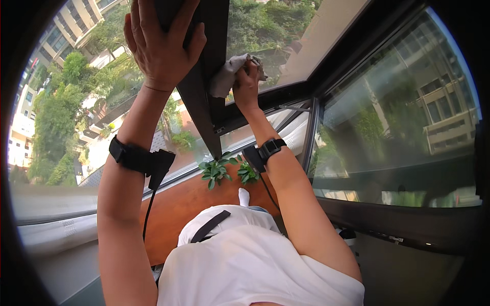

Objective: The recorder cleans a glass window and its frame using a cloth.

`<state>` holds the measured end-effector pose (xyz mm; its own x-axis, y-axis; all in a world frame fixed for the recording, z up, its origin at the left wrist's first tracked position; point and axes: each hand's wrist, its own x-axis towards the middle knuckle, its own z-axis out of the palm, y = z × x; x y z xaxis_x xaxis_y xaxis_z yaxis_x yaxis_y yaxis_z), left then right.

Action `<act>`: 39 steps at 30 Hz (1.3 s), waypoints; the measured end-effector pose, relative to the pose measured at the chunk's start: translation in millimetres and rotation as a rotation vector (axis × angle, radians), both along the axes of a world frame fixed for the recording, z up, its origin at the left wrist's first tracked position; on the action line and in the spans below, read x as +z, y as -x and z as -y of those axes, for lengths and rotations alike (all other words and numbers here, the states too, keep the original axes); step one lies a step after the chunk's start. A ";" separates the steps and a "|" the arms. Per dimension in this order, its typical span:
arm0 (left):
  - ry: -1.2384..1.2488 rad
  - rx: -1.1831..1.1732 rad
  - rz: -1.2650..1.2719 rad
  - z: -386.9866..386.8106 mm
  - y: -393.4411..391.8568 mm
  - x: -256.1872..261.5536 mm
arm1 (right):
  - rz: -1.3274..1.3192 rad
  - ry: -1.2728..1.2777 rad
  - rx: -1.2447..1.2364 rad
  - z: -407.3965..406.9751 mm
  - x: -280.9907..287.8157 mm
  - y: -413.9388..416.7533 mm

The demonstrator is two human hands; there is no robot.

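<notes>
High in the picture, my left hand [160,46] lies with spread fingers against the dark window frame [210,42]. My right hand [248,86] grips a crumpled grey-white cloth [226,76]. The cloth touches or lies very close to the dark frame and the lower corner of a screened window pane [264,34]. Part of the cloth is hidden behind my fingers. Trees and a pale wall show through the pane.
Below my arms is a reddish-brown wooden sill [172,225] with two leafy green plants [215,172]. A white-socked foot [244,197] rests on it. An opened glass sash [390,126] stands at right. White curtain fabric [61,233] hangs at left. Cables run from both wrist straps.
</notes>
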<state>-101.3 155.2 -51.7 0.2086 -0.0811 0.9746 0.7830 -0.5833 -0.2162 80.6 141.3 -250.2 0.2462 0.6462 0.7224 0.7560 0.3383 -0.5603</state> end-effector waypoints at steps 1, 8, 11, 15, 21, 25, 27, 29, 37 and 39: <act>-0.020 -0.002 0.004 1.1 -2.8 -0.1 | 0.011 0.040 -0.017 2.3 -16.3 -4.8; 0.140 0.041 0.007 6.6 1.8 -3.4 | -0.195 0.299 0.067 16.5 -6.4 -26.5; 0.152 0.004 0.006 9.1 3.4 -3.6 | -0.203 0.021 0.083 20.1 82.1 -19.7; 0.160 -0.027 0.004 10.7 6.5 -1.3 | 0.060 -0.417 0.029 40.4 235.4 3.6; 0.143 -0.054 -0.035 9.7 9.8 -5.5 | 0.109 -0.571 0.346 -3.3 349.9 18.3; 0.158 -0.103 -0.049 11.5 8.2 -6.8 | -0.042 -0.481 0.357 -28.4 348.9 44.9; 0.189 -0.108 -0.045 11.5 11.0 -8.2 | -0.129 -0.612 0.281 -27.4 333.4 56.3; 0.172 -0.128 -0.033 11.6 9.0 -6.0 | -0.114 -0.620 0.250 -26.8 302.8 51.6; 0.155 -0.170 -0.030 8.4 12.0 -5.1 | 0.397 -0.263 0.146 -1.0 153.5 23.9; 0.179 -0.168 -0.043 10.5 15.2 -5.0 | 0.458 -0.139 0.157 5.6 142.3 19.2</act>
